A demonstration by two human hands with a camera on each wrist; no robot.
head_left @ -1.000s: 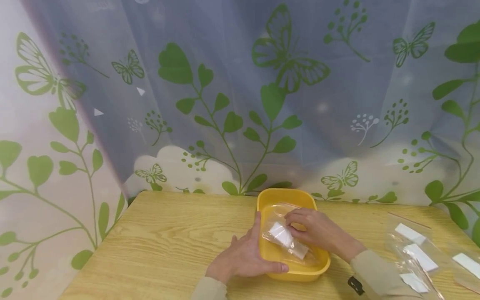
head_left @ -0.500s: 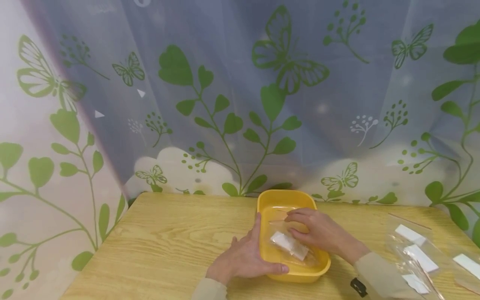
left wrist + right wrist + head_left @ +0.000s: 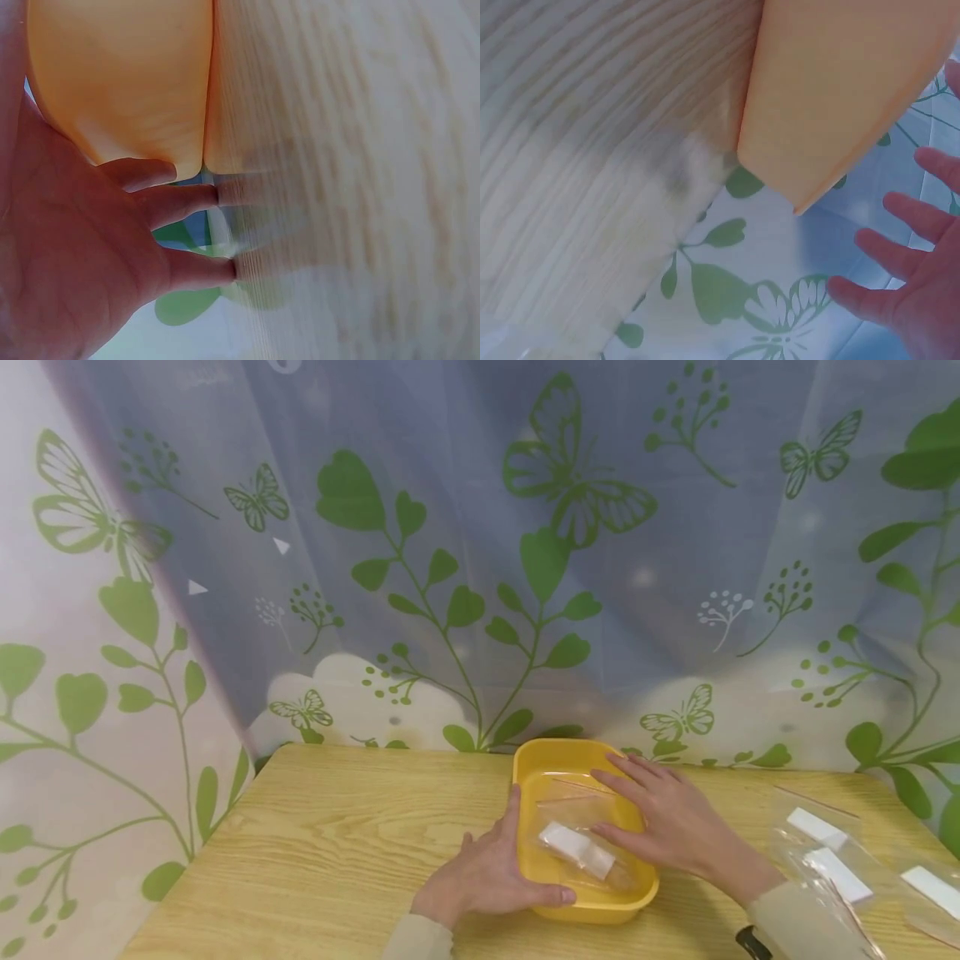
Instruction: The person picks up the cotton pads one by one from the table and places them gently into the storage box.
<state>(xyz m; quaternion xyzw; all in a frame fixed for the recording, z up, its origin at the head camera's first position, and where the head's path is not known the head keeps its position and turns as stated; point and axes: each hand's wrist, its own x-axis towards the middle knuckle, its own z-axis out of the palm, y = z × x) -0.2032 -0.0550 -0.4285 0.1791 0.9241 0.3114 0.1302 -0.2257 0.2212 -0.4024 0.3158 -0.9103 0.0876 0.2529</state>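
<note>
A yellow plastic bin [image 3: 551, 758] stands on the table, holding clear zip bags, one with a white rectangular piece [image 3: 577, 850] inside. My left hand [image 3: 480, 872] rests against the bin's near left corner, its thumb over the near rim and index finger along the side. In the left wrist view, its other fingers [image 3: 191, 268] stretch straight beside the bin wall [image 3: 127, 75], tips at the tabletop. My right hand [image 3: 671, 818] is spread over the bin's right rim with nothing in it. The right wrist view shows its fingers [image 3: 907, 217] splayed, apart from the bin's outer wall [image 3: 840, 90].
On the right of the wooden table [image 3: 360, 827] lie several more clear bags with white pieces [image 3: 840, 875], close to the right forearm. Another bagged white piece [image 3: 932, 891] is at the far right. A leaf-and-butterfly patterned curtain [image 3: 450, 568] hangs right behind the table.
My right hand has let go of the clear bag, which now lies lower in the bin, then opened and drawn up and right to the rim. The left hand stays in place.
</note>
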